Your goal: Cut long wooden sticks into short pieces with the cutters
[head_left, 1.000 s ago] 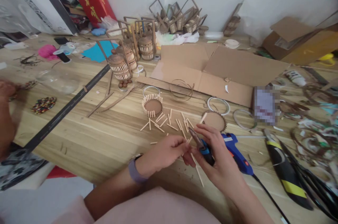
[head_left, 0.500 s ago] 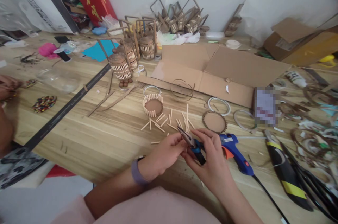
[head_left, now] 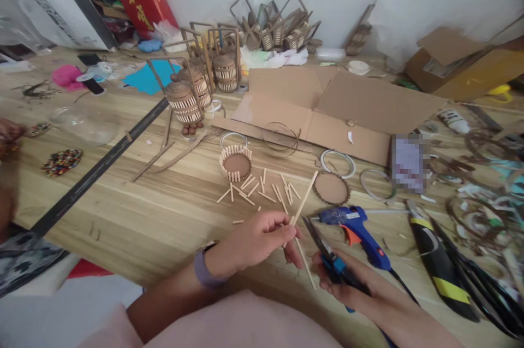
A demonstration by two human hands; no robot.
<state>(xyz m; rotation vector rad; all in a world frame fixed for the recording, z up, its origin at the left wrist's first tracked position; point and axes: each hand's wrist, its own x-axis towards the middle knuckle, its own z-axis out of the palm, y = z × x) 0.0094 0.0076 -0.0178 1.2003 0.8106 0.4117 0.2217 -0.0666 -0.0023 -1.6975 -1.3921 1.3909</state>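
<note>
My left hand (head_left: 262,236) pinches a long thin bamboo stick (head_left: 305,203) that slants up to the right. My right hand (head_left: 347,282) grips blue-handled pliers (head_left: 325,252), their jaws pointing up-left just beside the stick, a little apart from it. Several short cut sticks (head_left: 262,189) lie scattered on the wooden table (head_left: 143,211) ahead of my hands. Behind them stands a small round basket base with upright sticks (head_left: 236,163). A toothed cardboard disc (head_left: 331,188) lies to the right of the sticks.
A blue hot glue gun (head_left: 356,228) lies right of my hands, its cord running toward me. Flattened cardboard (head_left: 327,107), white rings (head_left: 338,162), finished small lanterns (head_left: 192,94), a long black ruler (head_left: 98,167) and tools at right crowd the table. Another person's arm (head_left: 6,173) is at the far left.
My right hand with the pliers has drawn back and down, away from the stick. My left hand keeps its hold, and the stick now slants up to the right.
</note>
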